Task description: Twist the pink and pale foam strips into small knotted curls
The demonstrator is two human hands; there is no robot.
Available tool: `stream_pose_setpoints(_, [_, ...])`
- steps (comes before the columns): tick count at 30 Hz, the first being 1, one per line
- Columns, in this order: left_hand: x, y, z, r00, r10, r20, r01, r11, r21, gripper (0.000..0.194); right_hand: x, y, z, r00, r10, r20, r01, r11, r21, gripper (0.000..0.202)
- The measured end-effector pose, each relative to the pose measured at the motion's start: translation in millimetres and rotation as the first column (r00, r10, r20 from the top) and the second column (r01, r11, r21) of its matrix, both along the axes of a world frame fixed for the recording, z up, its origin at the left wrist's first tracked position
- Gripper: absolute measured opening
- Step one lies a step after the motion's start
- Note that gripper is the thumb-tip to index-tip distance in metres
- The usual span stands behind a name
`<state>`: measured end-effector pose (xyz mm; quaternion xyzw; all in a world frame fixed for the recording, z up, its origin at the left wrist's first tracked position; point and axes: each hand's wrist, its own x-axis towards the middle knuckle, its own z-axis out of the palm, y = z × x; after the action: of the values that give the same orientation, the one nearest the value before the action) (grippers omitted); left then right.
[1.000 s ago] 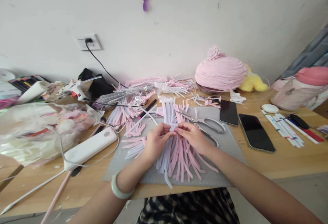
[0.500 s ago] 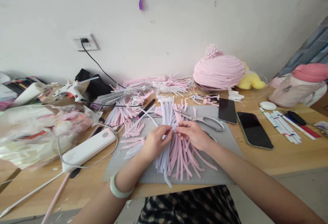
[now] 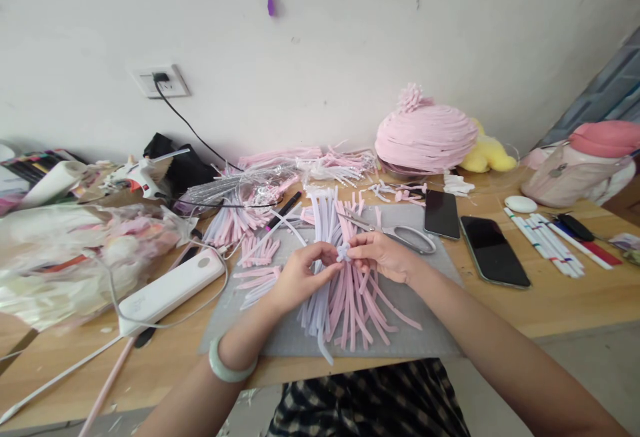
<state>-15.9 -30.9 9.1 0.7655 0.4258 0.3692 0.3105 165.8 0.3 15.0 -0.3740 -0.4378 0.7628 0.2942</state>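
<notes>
Between my fingertips is a small pale lavender piece of bent pipe cleaner (image 3: 343,252), looped into a knot or flower-like shape. My left hand (image 3: 304,275) pinches it from the left, and my right hand (image 3: 383,255) grips it from the right. Beneath the hands, lavender pipe cleaners (image 3: 314,317) and pink pipe cleaners (image 3: 357,310) fan out over a grey cutting mat (image 3: 430,317). Scissors (image 3: 410,238) lie just beyond my right hand, partly over the pink strands. Shorter pink and lavender pieces (image 3: 260,282) rest to the left of my left hand.
A white power strip (image 3: 173,290) with cables and a heap of plastic bags (image 3: 75,257) lie at left, near a glue gun (image 3: 145,177). Two phones (image 3: 495,253), several markers (image 3: 545,243) and a pouch (image 3: 565,177) are at right. A pink wrapped dome (image 3: 425,137) stands behind.
The lavender piece has turned and now shows more of its looped shape between my fingertips. My right fingers have shifted slightly to the right. The whole view has moved a little.
</notes>
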Motion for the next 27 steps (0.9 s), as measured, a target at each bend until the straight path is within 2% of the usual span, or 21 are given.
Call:
stream_pose_setpoints(4, [3.8, -3.4, -2.2, 0.991, 0.132, 0.023, -0.133, 0.989, 0.057, 0.01, -5.5, -2.8, -2.5, 0.999, -0.038, -0.025, 0.039, 0.999, 0.036, 0.015])
stream_pose_setpoints(9, [6.2, -8.5, 3.0, 0.988, 0.155, 0.019, -0.156, 0.986, 0.055, 0.011, -8.9, -6.4, -3.9, 0.997, -0.064, -0.039, 0.069, 0.99, 0.121, 0.015])
stream_pose_setpoints(11, [7.8, -9.4, 6.1, 0.988, 0.146, 0.055, -0.144, 0.989, -0.034, 0.015, -9.0, -6.4, -5.3, 0.998, -0.059, -0.027, 0.063, 0.982, 0.177, 0.015])
stream_pose_setpoints(13, [10.3, -9.4, 7.3, 0.977, 0.138, 0.165, -0.103, 0.974, -0.203, 0.022, -8.8, -5.4, -6.8, 0.999, -0.05, -0.012, 0.052, 0.975, 0.218, 0.016])
stream_pose_setpoints(15, [13.2, -8.9, 6.1, 0.926, 0.157, 0.344, -0.009, 0.918, -0.395, 0.025, -8.5, -4.0, -7.7, 0.999, -0.047, -0.009, 0.047, 0.97, 0.238, 0.016])
stream_pose_setpoints(17, [15.7, -8.1, 3.5, 0.835, 0.198, 0.513, 0.129, 0.837, -0.532, 0.024, -8.0, -2.8, -7.5, 0.998, -0.053, -0.019, 0.056, 0.97, 0.235, 0.016])
stream_pose_setpoints(19, [17.2, -7.0, 1.5, 0.775, 0.22, 0.593, 0.236, 0.769, -0.594, 0.023, -6.9, -2.1, -6.3, 0.998, -0.061, -0.03, 0.066, 0.974, 0.216, 0.015])
stream_pose_setpoints(20, [17.4, -6.5, 1.2, 0.778, 0.213, 0.591, 0.251, 0.756, -0.604, 0.024, -6.2, -1.8, -5.6, 0.998, -0.058, -0.031, 0.063, 0.977, 0.202, 0.014])
stream_pose_setpoints(21, [17.3, -5.9, 1.5, 0.802, 0.196, 0.565, 0.236, 0.764, -0.601, 0.026, -5.4, -1.5, -4.9, 0.999, -0.047, -0.028, 0.051, 0.981, 0.187, 0.013])
stream_pose_setpoints(24, [16.0, -4.4, 4.7, 0.89, 0.151, 0.43, 0.111, 0.843, -0.527, 0.028, -2.8, -0.6, -3.6, 1.0, 0.002, -0.012, -0.001, 0.991, 0.134, 0.011])
stream_pose_setpoints(27, [14.4, -3.7, 7.9, 0.916, 0.118, 0.383, 0.083, 0.879, -0.47, 0.028, -1.6, -0.1, -3.4, 1.0, 0.025, 0.007, -0.026, 0.995, 0.098, 0.011])
